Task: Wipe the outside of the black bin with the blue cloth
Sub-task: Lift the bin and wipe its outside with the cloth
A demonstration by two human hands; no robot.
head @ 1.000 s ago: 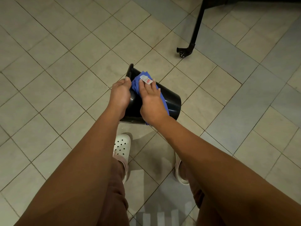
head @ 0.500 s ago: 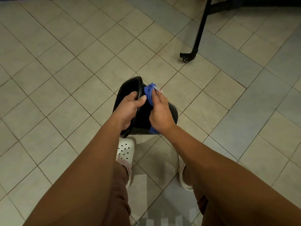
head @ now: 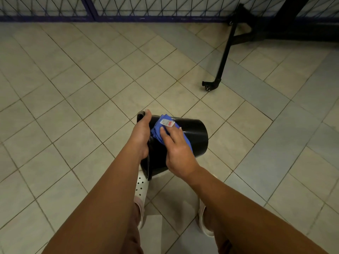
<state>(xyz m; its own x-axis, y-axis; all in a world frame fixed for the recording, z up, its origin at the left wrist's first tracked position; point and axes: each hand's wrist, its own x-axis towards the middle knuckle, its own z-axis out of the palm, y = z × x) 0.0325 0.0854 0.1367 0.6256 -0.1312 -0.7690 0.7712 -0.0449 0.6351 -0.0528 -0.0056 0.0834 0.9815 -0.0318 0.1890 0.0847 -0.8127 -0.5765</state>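
The right hand's fingers (head: 165, 137) lie nearly straight and a little apart, flat on the blue cloth (head: 157, 129). They press the cloth against the curved outer wall of the black bin (head: 195, 136). A white label with a red patch (head: 166, 123) shows on the cloth just past the fingertips. The right hand (head: 177, 150) is palm down, its wrist bent, and the forearm runs to the lower right of the frame.

The left hand (head: 141, 137) grips the bin's rim. Its thumb lies up along the rim edge, and the other fingers curl round the rim out of sight. Its forearm runs straight down to the lower left.

The bin is just below the frame's centre, tipped on its side, with its mouth to the left and its base to the right. It is over a white perforated shoe (head: 141, 186) on the tiled floor (head: 73, 88).

A black stand leg with a caster (head: 224, 57) stands at the upper right. A metal fence (head: 128, 8) crosses the top.
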